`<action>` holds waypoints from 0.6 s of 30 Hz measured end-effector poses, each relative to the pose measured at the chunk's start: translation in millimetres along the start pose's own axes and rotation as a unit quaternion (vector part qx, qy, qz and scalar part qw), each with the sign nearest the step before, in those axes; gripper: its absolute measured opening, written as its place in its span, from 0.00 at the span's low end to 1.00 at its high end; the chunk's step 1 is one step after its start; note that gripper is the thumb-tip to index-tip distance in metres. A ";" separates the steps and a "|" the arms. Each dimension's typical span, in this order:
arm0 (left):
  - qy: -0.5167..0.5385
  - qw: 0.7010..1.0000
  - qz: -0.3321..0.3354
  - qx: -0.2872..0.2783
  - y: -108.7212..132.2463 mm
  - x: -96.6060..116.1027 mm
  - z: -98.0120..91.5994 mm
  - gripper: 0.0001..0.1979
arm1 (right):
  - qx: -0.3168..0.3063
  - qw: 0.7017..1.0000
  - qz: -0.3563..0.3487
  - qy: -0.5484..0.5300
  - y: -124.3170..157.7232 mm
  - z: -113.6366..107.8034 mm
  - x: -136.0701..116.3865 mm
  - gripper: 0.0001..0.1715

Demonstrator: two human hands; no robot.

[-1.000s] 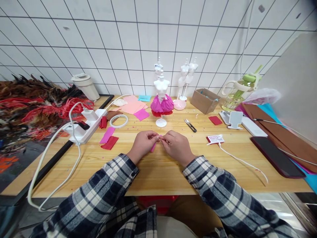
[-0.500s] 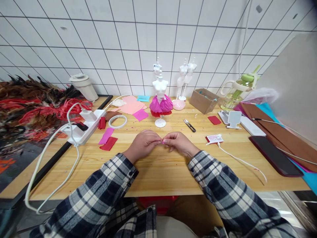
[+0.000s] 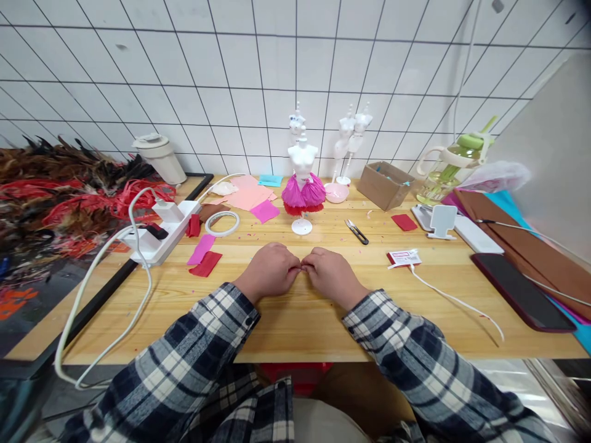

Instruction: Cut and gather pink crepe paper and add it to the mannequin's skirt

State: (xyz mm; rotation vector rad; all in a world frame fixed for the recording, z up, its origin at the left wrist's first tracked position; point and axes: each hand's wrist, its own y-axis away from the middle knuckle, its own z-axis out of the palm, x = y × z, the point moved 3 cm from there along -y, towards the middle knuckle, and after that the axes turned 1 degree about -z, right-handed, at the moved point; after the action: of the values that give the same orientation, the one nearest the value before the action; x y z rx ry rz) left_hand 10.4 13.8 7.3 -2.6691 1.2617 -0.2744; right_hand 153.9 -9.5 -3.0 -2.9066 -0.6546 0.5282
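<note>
Basically fine fingertip work, workpiece hidden at the pinch point between both hands, over the table [image 3: 302, 329].
I'd keep the pinch light and the wrists level so nothing small creases. Left hand [image 3: 271, 271] and right hand [image 3: 334, 277] meet tip to tip, thumbs and forefingers closed; can't tell what's between them. Dress form [image 3: 302, 165] in a pink skirt [image 3: 303, 195] stands upright just beyond; snips [image 3: 357, 232] lie right of it.

The sleeves [image 3: 184, 344] are navy-and-white plaid. Near the far edge of the yellowish table [image 3: 300, 332], a skirt [image 3: 305, 192] shows magenta above red.
</note>
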 end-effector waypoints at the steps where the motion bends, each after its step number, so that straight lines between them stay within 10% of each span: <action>1: 0.001 1.000 -0.024 0.005 -0.2 0.0 0.5 0.11 | 0.004 1.000 0.004 0.012 0.5 -0.4 -1.1 0.13; 6: 0.256 0.939 -0.227 0.038 0.6 -12.2 12.3 0.09 | 0.047 0.996 -0.029 0.073 2.7 -5.5 -4.0 0.17; 11: 0.663 0.668 -0.326 0.083 0.9 -23.2 26.7 0.12 | 0.152 0.985 -0.075 0.025 3.4 -12.7 0.2 0.21; 13: 0.723 0.604 -0.322 0.088 0.3 -22.4 26.8 0.12 | 0.206 0.975 -0.048 -0.067 1.7 -14.4 8.0 0.22; 18: 0.697 0.637 -0.321 0.064 1.4 -18.0 23.9 0.14 | 0.221 0.929 0.033 -0.295 -6.7 -5.7 25.8 0.17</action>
State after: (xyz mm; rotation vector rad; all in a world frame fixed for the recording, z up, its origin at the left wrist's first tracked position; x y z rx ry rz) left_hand 3.9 28.8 -17.8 -2.3292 0.1375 -2.6998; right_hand 175.2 7.5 -4.5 -2.3351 -0.4143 1.3856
